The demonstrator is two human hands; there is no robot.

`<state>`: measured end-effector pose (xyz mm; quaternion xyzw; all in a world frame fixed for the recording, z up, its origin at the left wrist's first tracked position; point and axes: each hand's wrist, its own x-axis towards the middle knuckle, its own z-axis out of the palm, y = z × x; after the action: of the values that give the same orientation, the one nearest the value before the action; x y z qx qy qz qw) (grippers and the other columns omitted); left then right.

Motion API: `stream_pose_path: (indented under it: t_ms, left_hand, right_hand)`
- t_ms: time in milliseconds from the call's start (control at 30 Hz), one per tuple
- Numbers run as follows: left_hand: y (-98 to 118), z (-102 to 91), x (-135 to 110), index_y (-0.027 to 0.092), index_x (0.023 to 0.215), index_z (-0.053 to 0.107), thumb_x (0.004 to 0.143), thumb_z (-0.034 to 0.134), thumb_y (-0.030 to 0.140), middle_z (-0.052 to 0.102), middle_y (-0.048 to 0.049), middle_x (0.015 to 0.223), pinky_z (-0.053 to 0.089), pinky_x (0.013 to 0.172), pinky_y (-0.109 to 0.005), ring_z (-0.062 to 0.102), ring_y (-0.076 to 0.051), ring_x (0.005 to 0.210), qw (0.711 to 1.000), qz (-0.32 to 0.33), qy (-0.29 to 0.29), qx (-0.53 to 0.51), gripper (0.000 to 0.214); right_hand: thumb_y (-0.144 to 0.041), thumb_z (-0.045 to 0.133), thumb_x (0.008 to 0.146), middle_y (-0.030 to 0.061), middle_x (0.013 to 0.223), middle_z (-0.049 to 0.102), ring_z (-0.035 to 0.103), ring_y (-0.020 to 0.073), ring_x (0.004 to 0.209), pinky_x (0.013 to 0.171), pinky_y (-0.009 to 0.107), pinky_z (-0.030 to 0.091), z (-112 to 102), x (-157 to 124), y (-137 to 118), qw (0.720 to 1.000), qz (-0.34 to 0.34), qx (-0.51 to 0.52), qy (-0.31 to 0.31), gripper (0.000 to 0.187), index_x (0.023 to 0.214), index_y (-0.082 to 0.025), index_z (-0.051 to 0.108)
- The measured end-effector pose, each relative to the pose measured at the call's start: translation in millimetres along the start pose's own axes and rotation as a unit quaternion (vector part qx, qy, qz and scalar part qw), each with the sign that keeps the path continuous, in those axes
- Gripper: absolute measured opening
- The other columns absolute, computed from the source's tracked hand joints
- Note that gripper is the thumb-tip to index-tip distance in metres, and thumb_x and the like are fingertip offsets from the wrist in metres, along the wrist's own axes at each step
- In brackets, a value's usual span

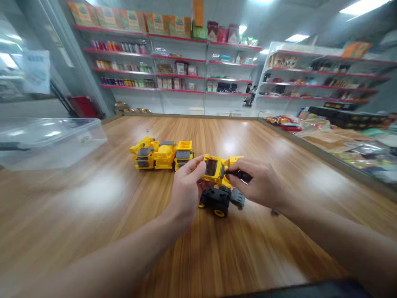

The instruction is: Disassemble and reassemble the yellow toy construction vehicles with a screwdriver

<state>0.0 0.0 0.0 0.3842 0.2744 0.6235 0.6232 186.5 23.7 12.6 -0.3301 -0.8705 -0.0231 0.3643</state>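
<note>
My left hand [188,182] is closed around a yellow toy vehicle cab [211,169] with a dark window, holding it above the table. In my right hand [259,180] is a small tool with a black handle [243,176], probably a screwdriver. Its front end points left and meets the side of the cab. Below the cab sits a black wheeled chassis [216,198] with yellow hubs, and a grey toy part [237,198] is beside it. Another yellow piece [235,159] shows behind my right fingers, partly hidden. Whether the cab and chassis touch, I cannot tell.
Several assembled yellow toy trucks [164,155] stand in a row on the wooden table [124,231], left of my hands. A clear plastic bin [52,142] is at the far left. A small dark piece [274,212] lies near my right wrist. Packaged goods [335,134] lie beyond the right edge.
</note>
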Motion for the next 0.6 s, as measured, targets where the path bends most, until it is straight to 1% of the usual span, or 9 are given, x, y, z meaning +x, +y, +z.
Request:
stream_pose_path:
  t_ms: [67,133,233,300,367,433,600]
  left_hand:
    - [-1.2,0.7,1.6,0.010,0.109,0.063,0.086,0.059,0.025,0.070,-0.0113,0.100,0.054,0.069,-0.033,0.066,-0.022,0.085,1.000,-0.003,0.001,0.001,0.027]
    - [-2.1,1.3,2.7,0.011,0.108,0.063,0.085,0.060,0.025,0.070,-0.0108,0.099,0.054,0.068,-0.032,0.066,-0.022,0.084,1.000,-0.004,0.002,0.000,0.027]
    - [-2.6,1.9,3.2,0.012,0.106,0.064,0.084,0.061,0.025,0.071,-0.0096,0.098,0.053,0.067,-0.031,0.066,-0.020,0.082,1.000,-0.004,0.005,-0.006,0.026]
    - [-2.0,2.1,3.1,0.012,0.107,0.064,0.083,0.062,0.025,0.071,-0.0089,0.097,0.052,0.067,-0.030,0.066,-0.019,0.081,1.000,-0.004,0.012,-0.007,0.027]
    - [-1.2,2.2,3.0,0.012,0.107,0.064,0.082,0.063,0.024,0.071,-0.0084,0.097,0.052,0.067,-0.029,0.065,-0.018,0.081,1.000,-0.004,0.020,-0.006,0.028]
    - [-0.6,2.0,3.2,0.012,0.108,0.064,0.081,0.064,0.024,0.071,-0.0080,0.097,0.052,0.067,-0.029,0.065,-0.018,0.081,1.000,-0.008,0.025,-0.003,0.029]
    - [-1.6,1.1,4.9,0.014,0.108,0.065,0.079,0.066,0.025,0.071,-0.0073,0.098,0.052,0.069,-0.030,0.065,-0.018,0.082,1.000,-0.012,0.024,-0.007,0.031]
  right_hand:
    - [-0.018,0.056,0.089,0.0009,0.068,0.061,0.053,0.0105,0.061,0.058,0.023,0.037,-0.4,-1.0,-1.0,1.000,0.008,-0.004,-0.025,0.016,0.074,-0.014,0.063]
    - [-0.019,0.055,0.089,0.0004,0.066,0.060,0.052,0.0103,0.059,0.057,0.023,0.036,-0.5,-2.0,-1.5,0.999,0.017,-0.004,-0.038,0.019,0.072,-0.014,0.062]
    - [-0.018,0.061,0.084,0.0011,0.074,0.064,0.055,0.0109,0.062,0.060,0.023,0.039,-0.2,-3.1,-0.9,0.999,0.036,0.005,-0.036,0.005,0.086,-0.014,0.064]
    - [-0.016,0.062,0.083,0.0016,0.077,0.065,0.056,0.0111,0.064,0.062,0.022,0.040,0.2,-3.2,-0.3,0.999,0.035,0.005,-0.030,0.009,0.091,-0.014,0.064]
    - [-0.016,0.059,0.085,0.0013,0.074,0.064,0.055,0.0106,0.063,0.062,0.022,0.039,0.6,-2.7,-0.3,0.999,0.028,0.000,-0.035,0.005,0.086,-0.014,0.064]
    - [-0.018,0.056,0.089,0.0008,0.070,0.062,0.053,0.0101,0.061,0.059,0.023,0.036,0.8,-1.9,-1.0,0.998,0.030,-0.005,-0.049,0.011,0.081,-0.014,0.063]
    - [-0.022,0.050,0.093,-0.0001,0.065,0.056,0.048,0.0098,0.057,0.056,0.024,0.032,1.2,-0.9,-4.6,0.995,0.065,-0.008,-0.081,0.024,0.071,-0.015,0.057]
